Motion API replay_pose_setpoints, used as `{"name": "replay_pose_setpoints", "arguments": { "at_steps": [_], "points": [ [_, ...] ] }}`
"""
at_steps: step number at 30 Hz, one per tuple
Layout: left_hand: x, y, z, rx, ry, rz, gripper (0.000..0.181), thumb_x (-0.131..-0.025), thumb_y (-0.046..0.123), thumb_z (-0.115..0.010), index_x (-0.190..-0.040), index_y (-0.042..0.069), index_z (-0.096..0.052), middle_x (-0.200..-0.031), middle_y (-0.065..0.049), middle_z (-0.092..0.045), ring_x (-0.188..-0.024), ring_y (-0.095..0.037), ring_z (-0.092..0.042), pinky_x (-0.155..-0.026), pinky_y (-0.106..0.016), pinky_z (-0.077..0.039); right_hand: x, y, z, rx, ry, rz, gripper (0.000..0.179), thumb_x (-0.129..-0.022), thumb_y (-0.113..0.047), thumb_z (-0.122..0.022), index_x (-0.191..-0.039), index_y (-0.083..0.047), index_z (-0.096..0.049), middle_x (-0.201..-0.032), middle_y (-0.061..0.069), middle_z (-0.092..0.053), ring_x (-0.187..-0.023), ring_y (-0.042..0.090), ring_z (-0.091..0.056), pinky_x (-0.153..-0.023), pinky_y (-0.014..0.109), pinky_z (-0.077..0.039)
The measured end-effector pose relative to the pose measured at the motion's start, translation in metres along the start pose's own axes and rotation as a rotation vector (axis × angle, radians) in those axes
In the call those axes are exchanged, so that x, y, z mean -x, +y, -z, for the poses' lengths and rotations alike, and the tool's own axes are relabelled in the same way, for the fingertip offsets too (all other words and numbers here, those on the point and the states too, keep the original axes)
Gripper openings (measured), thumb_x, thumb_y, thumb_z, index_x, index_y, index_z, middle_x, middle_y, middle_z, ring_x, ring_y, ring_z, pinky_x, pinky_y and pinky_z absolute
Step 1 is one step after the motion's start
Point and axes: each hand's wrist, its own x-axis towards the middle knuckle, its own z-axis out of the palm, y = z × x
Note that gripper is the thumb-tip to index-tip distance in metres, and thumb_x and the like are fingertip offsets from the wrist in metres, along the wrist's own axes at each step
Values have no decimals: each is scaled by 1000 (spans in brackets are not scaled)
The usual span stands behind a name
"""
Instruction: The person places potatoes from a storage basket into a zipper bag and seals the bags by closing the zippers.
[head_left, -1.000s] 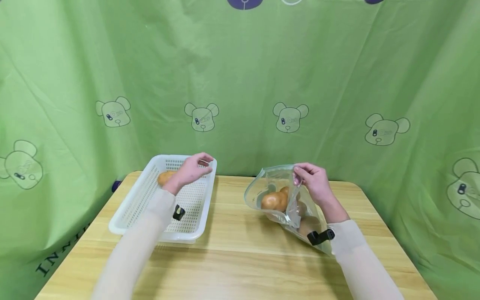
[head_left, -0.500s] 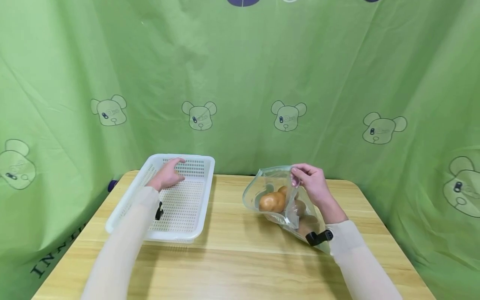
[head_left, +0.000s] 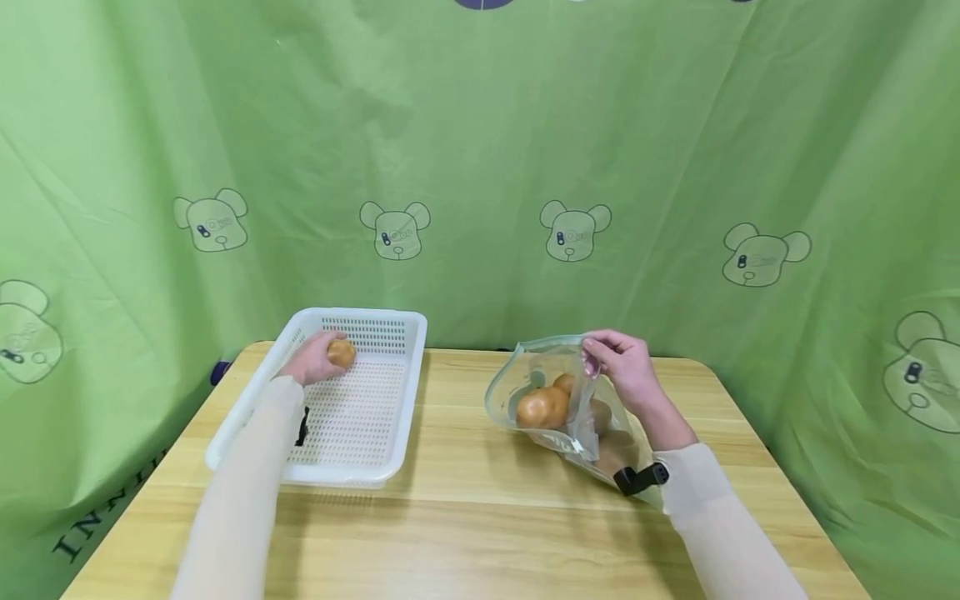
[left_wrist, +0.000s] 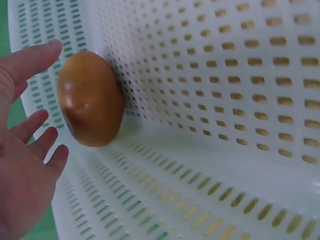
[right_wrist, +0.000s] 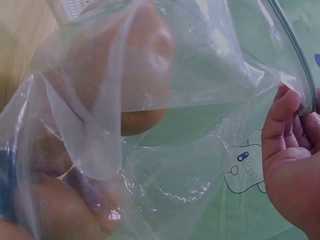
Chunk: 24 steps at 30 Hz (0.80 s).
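Observation:
A single brown potato lies toward the back left inside a white perforated plastic basket. My left hand reaches in beside it; in the left wrist view, thumb and fingers are spread on the near side of the potato, with a gap showing between. On the right, my right hand pinches the upper edge of a clear zip bag between thumb and fingers. The bag's mouth gapes toward the left. Several potatoes sit in the bag, partly blurred by its plastic.
Basket and bag stand apart on a light wooden table. Behind the table's far edge hangs a green curtain printed with bear heads. A dark purple object shows at the left table edge.
My left hand has moved left and down into the basket, from over its right back corner to beside the potato. The right hand keeps its pinch on the bag, nearly still.

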Motion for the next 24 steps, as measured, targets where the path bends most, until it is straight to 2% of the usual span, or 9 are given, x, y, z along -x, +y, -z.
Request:
{"name": "replay_pose_setpoints", "arguments": {
  "at_steps": [3, 10, 15, 19, 24],
  "points": [
    [0, 0, -2, -38, 3, 7, 72, -70, 6, -74, -133, -10, -42, -132, -32, -43, -123, -48, -37, -105, -58, -26, 1, 0, 1, 4, 3, 2, 11, -91, 2, -57, -90, 3, -67, -68, 2, -62, -55, 10, -56, -51, 19, -49],
    [-1, -13, -8, -111, -17, 31, 82, -67, 6, -77, -136, -9, -38, -137, -31, -39, -126, -47, -34, -107, -56, -22, 0, 4, 4, 19, 2, 10, 14, -92, 2, -56, -89, -2, -69, -68, 1, -62, -55, 9, -56, -50, 18, -48],
    [-2, -16, -13, -158, -35, 85, 82, -64, 8, -77, -137, -4, -40, -127, -32, -45, -115, -47, -42, -100, -59, -31, -2, 4, 4, 25, 4, 17, 11, -92, 1, -57, -90, 3, -67, -68, 1, -62, -54, 9, -56, -50, 18, -48],
    [-2, -15, -17, -156, -41, 109, 80, -66, 8, -77, -136, -1, -42, -116, -31, -47, -105, -45, -46, -93, -58, -37, -2, 4, 4, 16, 4, 16, 11, -92, 2, -56, -92, 6, -66, -69, 1, -62, -54, 9, -56, -50, 18, -48],
    [-3, -13, -25, -86, -50, 108, 78, -66, 7, -79, -135, -1, -43, -120, -32, -45, -108, -45, -46, -96, -58, -35, 0, 6, 4, 16, 4, 5, 12, -92, 2, -56, -90, 1, -68, -69, 1, -62, -54, 9, -56, -50, 19, -48]
  ]
}}
